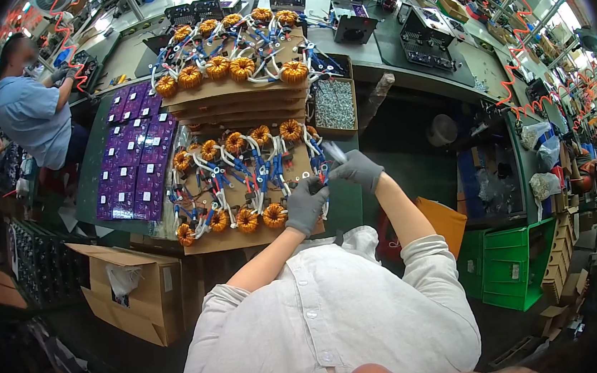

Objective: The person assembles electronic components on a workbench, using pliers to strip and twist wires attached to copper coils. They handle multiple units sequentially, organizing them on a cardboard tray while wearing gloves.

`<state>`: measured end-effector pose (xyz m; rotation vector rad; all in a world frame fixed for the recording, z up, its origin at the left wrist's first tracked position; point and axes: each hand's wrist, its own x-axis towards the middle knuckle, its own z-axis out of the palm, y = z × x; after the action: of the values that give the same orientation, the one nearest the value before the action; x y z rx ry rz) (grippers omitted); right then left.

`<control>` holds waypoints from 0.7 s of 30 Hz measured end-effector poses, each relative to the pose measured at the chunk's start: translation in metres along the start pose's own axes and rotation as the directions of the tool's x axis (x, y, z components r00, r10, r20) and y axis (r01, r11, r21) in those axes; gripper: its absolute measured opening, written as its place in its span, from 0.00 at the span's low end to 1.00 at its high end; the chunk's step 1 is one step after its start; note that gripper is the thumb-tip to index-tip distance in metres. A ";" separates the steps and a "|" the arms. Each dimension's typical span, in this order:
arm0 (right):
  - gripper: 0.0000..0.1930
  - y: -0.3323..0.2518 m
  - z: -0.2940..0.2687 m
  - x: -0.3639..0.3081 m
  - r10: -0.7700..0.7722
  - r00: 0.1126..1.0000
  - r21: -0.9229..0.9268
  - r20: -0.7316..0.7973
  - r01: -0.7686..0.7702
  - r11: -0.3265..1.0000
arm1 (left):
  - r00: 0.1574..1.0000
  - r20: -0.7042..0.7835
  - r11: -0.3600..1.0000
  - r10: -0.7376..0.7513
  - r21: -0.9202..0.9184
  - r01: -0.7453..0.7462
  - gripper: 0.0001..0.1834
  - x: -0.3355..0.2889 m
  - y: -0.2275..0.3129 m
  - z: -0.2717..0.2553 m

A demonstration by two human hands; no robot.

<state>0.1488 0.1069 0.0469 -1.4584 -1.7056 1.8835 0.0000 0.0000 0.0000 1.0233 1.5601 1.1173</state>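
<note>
My left hand (307,207), in a grey glove, is closed at the right edge of the nearer cardboard sheet (230,186). What its fingertips pinch, beside red and blue wire ends, is too small to make out. Just right of it, my gloved right hand (359,171) is closed around a whitish, blurred, elongated object (335,153) that sticks out toward the far side. On the sheet lie copper-wound ring coils (247,220) in two rows, with white and blue leads (261,176) and ring terminals between them.
Beyond, a stack of cardboard sheets (237,110) carries more coils. A box of small metal parts (334,104) stands to its right. Purple boards (127,163) lie at left, near a person in a blue shirt (36,114). An open carton (132,289) and green crate (511,267) flank me.
</note>
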 end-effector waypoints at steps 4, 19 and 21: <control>0.09 0.002 0.011 0.001 -0.052 0.999 -0.046 0.003 0.052 0.998 | 0.997 0.005 0.996 0.078 -0.041 -0.077 0.17 0.002 -0.013 -0.001; 0.13 0.019 0.027 -0.004 -0.043 0.985 0.092 -0.169 0.060 0.994 | 0.903 0.397 0.931 -0.165 -0.240 0.275 0.11 0.005 0.017 -0.030; 0.12 0.017 0.028 -0.007 0.006 0.987 0.077 -0.158 0.006 0.997 | 0.854 0.492 0.904 -0.168 -0.268 0.332 0.12 0.007 0.012 -0.033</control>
<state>0.1387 0.0790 0.0322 -1.5333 -1.5443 1.7609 -0.0322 0.0031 0.0155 0.7439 1.0331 0.8434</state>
